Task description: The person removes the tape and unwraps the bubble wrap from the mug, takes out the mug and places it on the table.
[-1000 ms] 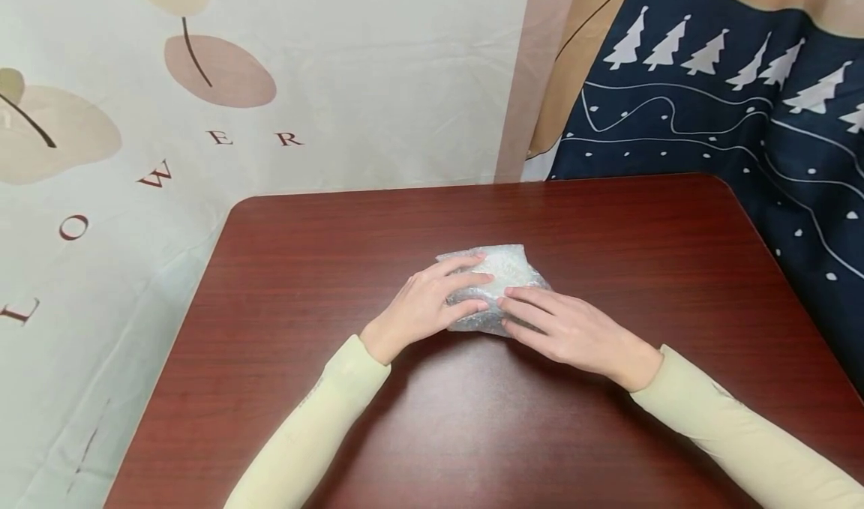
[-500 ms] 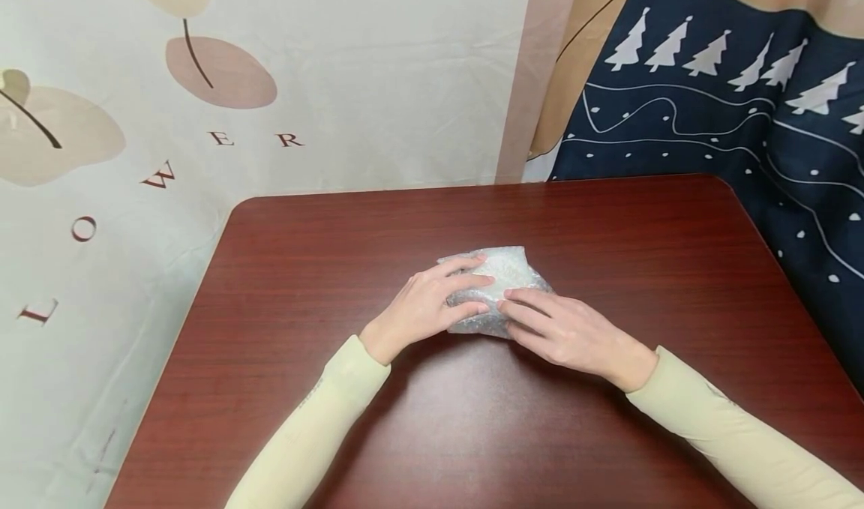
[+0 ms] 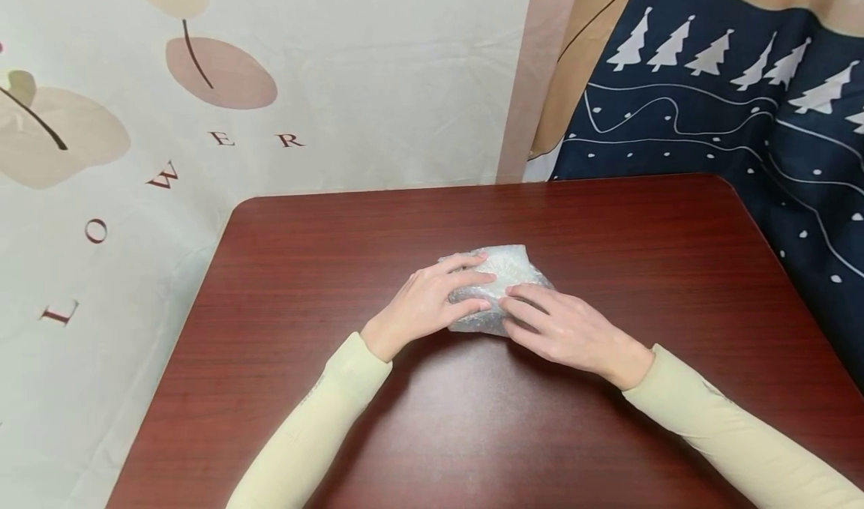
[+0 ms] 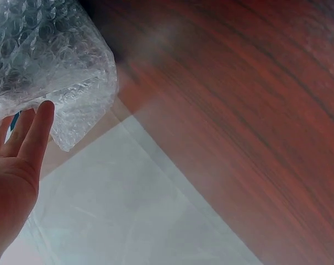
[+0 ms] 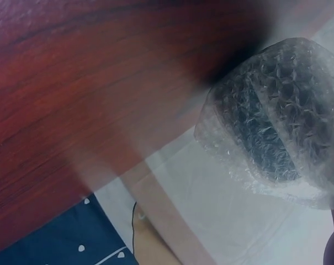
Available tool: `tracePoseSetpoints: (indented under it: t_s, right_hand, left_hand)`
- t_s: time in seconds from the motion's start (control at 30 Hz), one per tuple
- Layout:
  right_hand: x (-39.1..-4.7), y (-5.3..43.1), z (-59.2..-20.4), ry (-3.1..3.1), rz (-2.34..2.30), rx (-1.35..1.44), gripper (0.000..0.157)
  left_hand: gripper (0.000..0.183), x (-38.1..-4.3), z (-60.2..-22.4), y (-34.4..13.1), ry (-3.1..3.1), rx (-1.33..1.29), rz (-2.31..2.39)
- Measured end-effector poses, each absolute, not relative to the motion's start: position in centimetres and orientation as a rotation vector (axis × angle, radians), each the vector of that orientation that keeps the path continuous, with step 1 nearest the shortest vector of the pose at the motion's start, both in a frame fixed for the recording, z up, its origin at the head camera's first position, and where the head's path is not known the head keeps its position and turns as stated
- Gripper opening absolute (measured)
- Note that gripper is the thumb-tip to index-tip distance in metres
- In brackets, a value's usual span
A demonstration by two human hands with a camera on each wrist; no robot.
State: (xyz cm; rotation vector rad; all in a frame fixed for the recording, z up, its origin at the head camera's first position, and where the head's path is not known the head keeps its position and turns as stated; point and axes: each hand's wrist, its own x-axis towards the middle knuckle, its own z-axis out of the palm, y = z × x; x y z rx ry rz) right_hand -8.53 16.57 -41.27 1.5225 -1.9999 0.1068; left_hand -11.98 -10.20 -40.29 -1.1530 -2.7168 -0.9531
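Observation:
A small parcel of clear bubble wrap (image 3: 509,264) sits near the middle of the table, its contents looking dark through the film in the wrist views. Over its left side lies my left hand (image 3: 428,297), fingers spread and fairly straight, with the thumb along the near side. My right hand (image 3: 563,327) rests its fingertips on the right front of the wrap. In the left wrist view the left hand's fingers (image 4: 37,138) touch a loose fold of the bubble wrap (image 4: 56,61). The right wrist view shows the wrapped bundle (image 5: 271,116), with most of the right hand out of frame.
The dark red wood table (image 3: 439,434) has rounded far corners. Behind it hangs a pale cloth (image 3: 391,82) with printed leaves and letters. A navy cloth (image 3: 675,112) with white trees hangs at the right.
Both hands stay on the bubble-wrapped parcel. The right wrist and sleeve have shifted slightly left; the parcel has barely moved.

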Motion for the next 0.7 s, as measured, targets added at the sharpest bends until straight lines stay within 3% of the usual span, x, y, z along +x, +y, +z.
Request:
tracePoseSetpoints:
  t_s: [0.7]
  right_hand:
    - [-7.78,16.73,-41.00,-2.201,0.658,1.413,0.032]
  left_hand:
    - [0.038,-11.50,-40.58,-10.32,-2.698,-1.169,-0.982]
